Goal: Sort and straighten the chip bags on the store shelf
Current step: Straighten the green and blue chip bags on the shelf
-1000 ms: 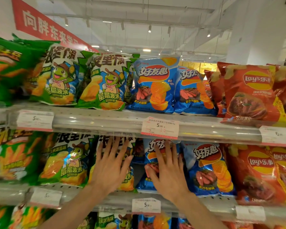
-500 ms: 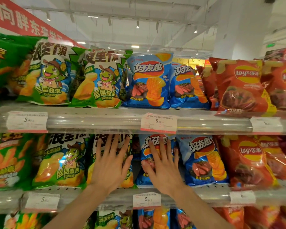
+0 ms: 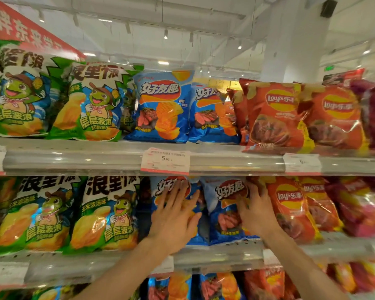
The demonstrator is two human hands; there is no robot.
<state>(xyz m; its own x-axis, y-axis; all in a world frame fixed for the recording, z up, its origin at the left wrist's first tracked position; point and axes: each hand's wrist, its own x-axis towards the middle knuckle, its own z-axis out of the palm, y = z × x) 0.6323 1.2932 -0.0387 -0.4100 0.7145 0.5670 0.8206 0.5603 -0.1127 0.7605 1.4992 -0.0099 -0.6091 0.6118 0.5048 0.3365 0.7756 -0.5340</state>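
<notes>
Head view — left hand [image 3: 173, 221] flat on blue bag [image 3: 171, 187]; right hand [image 3: 254, 215] seemingly likewise.

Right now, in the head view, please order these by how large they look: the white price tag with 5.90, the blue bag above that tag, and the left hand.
1. Blue bag, clearly the largest.
2. Left hand. It is nearer the camera, so its apparent size is inflated.
3. Price tag, the smallest.
</notes>
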